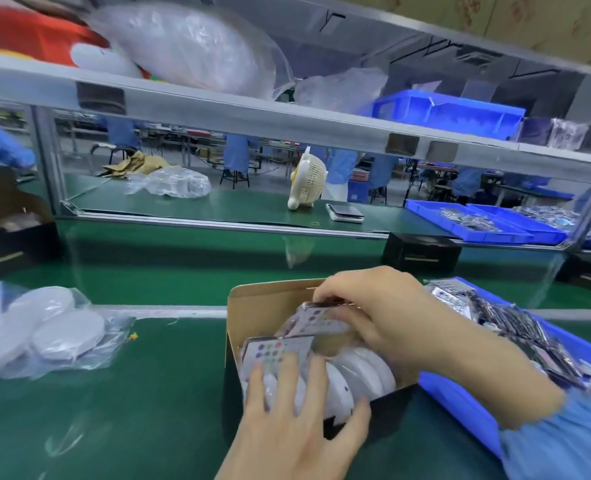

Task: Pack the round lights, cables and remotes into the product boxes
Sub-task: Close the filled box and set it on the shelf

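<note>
- The open product box [249,306] lies on the green bench [131,410] under both hands; about four round lights [363,368] stand on edge inside, and two bagged remotes are seen.
- One remote [316,320] is pinched by the right hand [387,317] and angled into the box.
- The other remote [276,351] is pressed flat by the spread fingers of the left hand [297,420].
- A remote could be jammed against the lights or snagged on its bag; no cable can be made out.
- Right of the hands, a blue tray [460,396] holds uncounted bagged parts.

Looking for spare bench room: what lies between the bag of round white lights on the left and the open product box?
In the head view, only bare green bench mat separates the bagged round white lights from the open cardboard product box.
</note>
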`<state>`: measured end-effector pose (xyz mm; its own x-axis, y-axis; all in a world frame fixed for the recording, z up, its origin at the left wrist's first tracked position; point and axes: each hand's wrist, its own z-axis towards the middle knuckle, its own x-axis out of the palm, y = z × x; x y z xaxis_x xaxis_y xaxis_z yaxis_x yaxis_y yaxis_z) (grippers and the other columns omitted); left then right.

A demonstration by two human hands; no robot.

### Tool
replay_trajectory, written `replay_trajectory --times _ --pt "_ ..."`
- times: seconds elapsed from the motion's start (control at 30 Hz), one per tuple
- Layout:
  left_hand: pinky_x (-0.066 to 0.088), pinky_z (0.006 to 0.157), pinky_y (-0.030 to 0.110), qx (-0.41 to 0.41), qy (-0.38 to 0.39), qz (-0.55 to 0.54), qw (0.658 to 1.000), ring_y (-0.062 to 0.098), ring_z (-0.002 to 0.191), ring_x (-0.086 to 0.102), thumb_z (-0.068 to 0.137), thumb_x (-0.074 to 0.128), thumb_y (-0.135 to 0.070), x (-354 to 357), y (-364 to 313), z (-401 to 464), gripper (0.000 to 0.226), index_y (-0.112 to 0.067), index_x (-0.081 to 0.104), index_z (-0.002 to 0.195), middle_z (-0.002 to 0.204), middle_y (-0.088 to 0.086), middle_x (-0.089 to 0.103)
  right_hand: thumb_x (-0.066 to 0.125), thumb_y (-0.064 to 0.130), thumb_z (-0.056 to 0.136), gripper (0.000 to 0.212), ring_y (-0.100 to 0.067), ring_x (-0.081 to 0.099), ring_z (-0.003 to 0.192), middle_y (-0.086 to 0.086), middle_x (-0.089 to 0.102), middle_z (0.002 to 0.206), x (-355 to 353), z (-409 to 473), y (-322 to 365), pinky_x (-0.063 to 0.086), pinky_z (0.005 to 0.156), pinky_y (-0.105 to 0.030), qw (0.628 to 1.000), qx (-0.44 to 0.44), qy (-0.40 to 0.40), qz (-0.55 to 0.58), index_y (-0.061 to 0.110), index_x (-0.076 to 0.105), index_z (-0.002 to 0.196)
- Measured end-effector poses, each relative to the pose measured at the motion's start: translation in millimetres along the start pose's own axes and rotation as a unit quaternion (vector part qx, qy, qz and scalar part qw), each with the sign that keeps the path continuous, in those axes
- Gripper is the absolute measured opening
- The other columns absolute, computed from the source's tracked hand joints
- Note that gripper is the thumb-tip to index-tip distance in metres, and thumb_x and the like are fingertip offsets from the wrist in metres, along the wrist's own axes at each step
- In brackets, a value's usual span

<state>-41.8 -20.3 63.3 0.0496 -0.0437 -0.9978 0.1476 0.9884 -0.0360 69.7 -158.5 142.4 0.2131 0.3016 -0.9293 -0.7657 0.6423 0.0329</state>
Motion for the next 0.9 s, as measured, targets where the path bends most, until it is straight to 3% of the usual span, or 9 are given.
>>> replay_trajectory --times 0.1,0.17,0.27,0.37,0.47,0.53,0.6,0.7,0.9 --pt "0.050 0.087 0.060 0.017 0.048 0.076 0.996 0.047 0.104 0.063 0.086 0.014 -0.060 10 1 7 0.061 -0.051 0.065 0.119 0.122 0.024 0.062 0.054 0.015 0.092 0.031 -0.015 0.051 0.109 0.012 0.054 0.114 15 5 -16 0.045 0.072 -0.031 0.984 0.025 0.035 -0.173 0.034 0.063 0.115" --pt "0.054 0.077 0.056 0.008 0.018 0.049 0.999 0.045 0.084 0.068 0.098 -0.002 -0.045 15 9 14 0.079 -0.039 0.077 0.101 0.100 0.021 0.070 0.052 0.010 0.091 0.033 -0.021 0.055 0.109 0.006 0.055 0.113 40 8 -15 0.043 0.071 -0.032 0.971 0.035 0.107 -0.212 0.027 0.065 0.115" --pt "0.056 0.057 0.060 0.062 -0.160 0.083 0.982 0.044 0.071 0.071 0.102 0.011 -0.022 30 15 13 0.071 -0.033 0.079 0.083 0.085 0.023 0.073 0.051 0.006 0.090 0.030 -0.028 0.058 0.103 -0.002 0.063 0.109 62 10 -17 0.039 0.073 -0.032 0.963 0.025 0.159 -0.215 0.020 0.066 0.112" --pt "0.050 0.062 0.071 0.073 -0.220 0.120 0.965 0.059 0.082 0.065 0.076 0.065 -0.031 17 26 23 0.023 -0.027 0.080 0.094 0.100 0.038 0.067 0.051 0.016 0.097 0.025 -0.026 0.059 0.100 -0.002 0.066 0.108 52 -4 -20 0.047 0.083 -0.037 0.994 0.007 0.086 -0.061 0.017 0.070 0.112" --pt "0.053 0.069 0.064 0.016 -0.104 0.124 0.987 0.054 0.072 0.064 0.038 0.095 -0.053 11 44 41 0.091 -0.036 0.068 0.123 0.106 0.044 0.059 0.056 0.022 0.094 0.018 -0.021 0.064 0.085 0.004 0.069 0.095 32 -33 -29 0.052 0.069 -0.039 0.996 0.014 -0.088 0.011 0.018 0.073 0.099" --pt "0.054 0.057 0.052 0.008 -0.083 0.120 0.989 0.042 0.056 0.060 0.035 0.095 -0.056 6 52 46 0.092 -0.033 0.069 0.121 0.095 0.038 0.059 0.059 0.021 0.092 0.015 -0.020 0.064 0.079 0.005 0.071 0.088 12 -53 -62 0.054 0.069 -0.039 0.980 0.108 -0.166 -0.019 0.020 0.074 0.095" --pt "0.049 0.043 0.041 0.031 -0.127 0.104 0.986 0.034 0.042 0.051 0.024 0.096 -0.055 8 64 48 0.089 -0.020 0.078 0.104 0.078 0.031 0.057 0.059 0.025 0.094 0.018 -0.023 0.064 0.092 0.003 0.072 0.100 -13 -73 -115 0.054 0.081 -0.040 0.953 0.282 -0.074 -0.086 0.024 0.071 0.107" --pt "0.046 0.054 0.036 -0.013 -0.069 0.111 0.991 0.031 0.058 0.055 0.047 0.084 -0.069 4 71 49 0.091 -0.027 0.066 0.126 0.085 0.014 0.052 0.062 0.028 0.092 0.035 -0.027 0.059 0.109 -0.005 0.066 0.120 -26 -107 -174 0.049 0.094 -0.038 0.882 0.451 0.096 -0.096 0.024 0.062 0.127" --pt "0.054 0.050 0.058 -0.020 -0.181 0.095 0.979 0.060 0.068 0.061 0.019 0.100 -0.042 21 63 37 0.105 -0.002 0.073 0.113 0.097 0.045 0.060 0.064 0.031 0.092 0.022 -0.015 0.062 0.098 0.007 0.070 0.107 23 -98 -172 0.050 0.087 -0.033 0.938 0.336 0.050 -0.063 0.024 0.070 0.111"
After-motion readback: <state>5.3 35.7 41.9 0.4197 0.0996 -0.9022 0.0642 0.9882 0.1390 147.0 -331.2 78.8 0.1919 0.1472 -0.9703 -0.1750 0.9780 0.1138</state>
